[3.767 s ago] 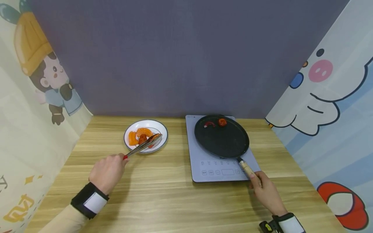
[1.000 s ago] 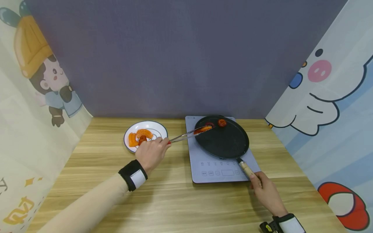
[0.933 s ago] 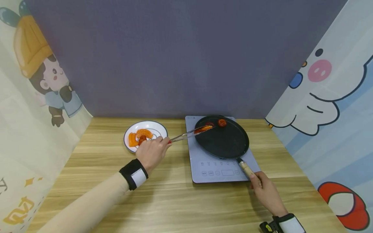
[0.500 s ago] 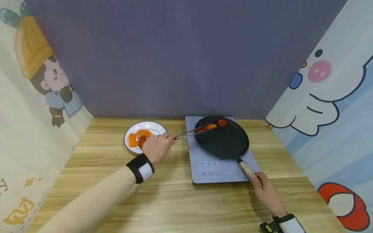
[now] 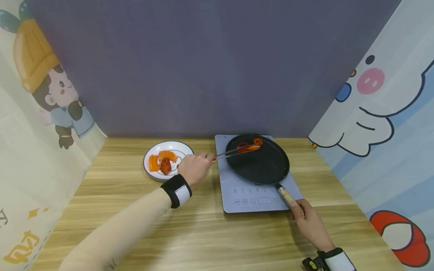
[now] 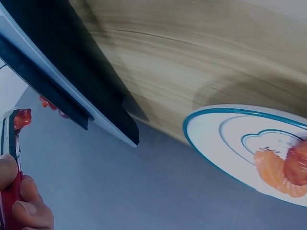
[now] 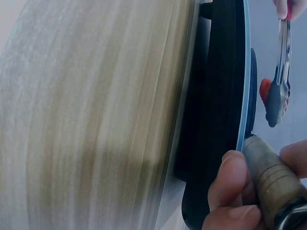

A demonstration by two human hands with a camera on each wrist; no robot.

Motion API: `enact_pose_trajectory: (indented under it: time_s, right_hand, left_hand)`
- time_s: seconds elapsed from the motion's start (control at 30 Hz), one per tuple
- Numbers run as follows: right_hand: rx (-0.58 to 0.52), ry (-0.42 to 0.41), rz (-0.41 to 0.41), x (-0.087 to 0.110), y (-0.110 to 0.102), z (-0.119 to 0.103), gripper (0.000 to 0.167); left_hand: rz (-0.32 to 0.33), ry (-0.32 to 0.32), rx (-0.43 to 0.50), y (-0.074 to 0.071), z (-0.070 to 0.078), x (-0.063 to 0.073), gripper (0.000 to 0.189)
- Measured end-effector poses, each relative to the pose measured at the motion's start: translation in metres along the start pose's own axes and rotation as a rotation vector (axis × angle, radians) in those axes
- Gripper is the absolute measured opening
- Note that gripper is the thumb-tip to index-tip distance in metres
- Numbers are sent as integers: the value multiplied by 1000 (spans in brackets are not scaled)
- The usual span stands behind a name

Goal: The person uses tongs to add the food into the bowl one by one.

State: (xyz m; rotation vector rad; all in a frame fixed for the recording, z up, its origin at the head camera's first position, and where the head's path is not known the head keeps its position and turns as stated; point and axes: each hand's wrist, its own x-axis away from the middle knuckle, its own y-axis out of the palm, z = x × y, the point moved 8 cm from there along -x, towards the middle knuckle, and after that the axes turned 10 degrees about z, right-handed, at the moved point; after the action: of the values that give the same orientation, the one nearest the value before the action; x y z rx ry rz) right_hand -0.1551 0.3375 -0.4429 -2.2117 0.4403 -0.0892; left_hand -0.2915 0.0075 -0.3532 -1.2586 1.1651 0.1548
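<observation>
My left hand (image 5: 196,168) grips red-handled metal tongs (image 7: 280,72), which reach over the left part of the black flat pan (image 5: 261,165). Between the tong tips is an orange-red piece of food (image 5: 249,148), held above the pan in the right wrist view. Inside the pan, near its far edge, lie a red round piece (image 5: 258,141) and a dark red piece (image 5: 242,144), partly hidden behind the tongs. My right hand (image 5: 312,226) holds the pan's wooden handle (image 7: 273,177), fingers curled around it.
Under the pan sits a grey induction cooker (image 5: 234,195). To the left, a white blue-rimmed plate (image 5: 184,149) bears orange slices (image 5: 167,155) and a reddish-brown piece (image 5: 165,166). A dark panel (image 5: 217,67) stands behind the wooden table (image 5: 217,241).
My left hand has carried the food in the tongs from the plate rightward to over the pan, shifting further right in the last second. My right hand stays on the pan handle.
</observation>
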Motion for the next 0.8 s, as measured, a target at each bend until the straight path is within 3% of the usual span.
enact_pose_trajectory:
  time_s: [0.27, 0.67, 0.8]
  right_hand:
    - [-7, -5, 6, 1, -1, -1, 35]
    - [1, -11, 13, 0, -2, -3, 37]
    - [-3, -6, 4, 0, -2, -3, 40]
  left_hand:
    - [-37, 41, -47, 14, 15, -11, 13]
    - [-180, -10, -25, 35, 33, -24, 19]
    - [-211, -9, -52, 40, 38, -31, 13]
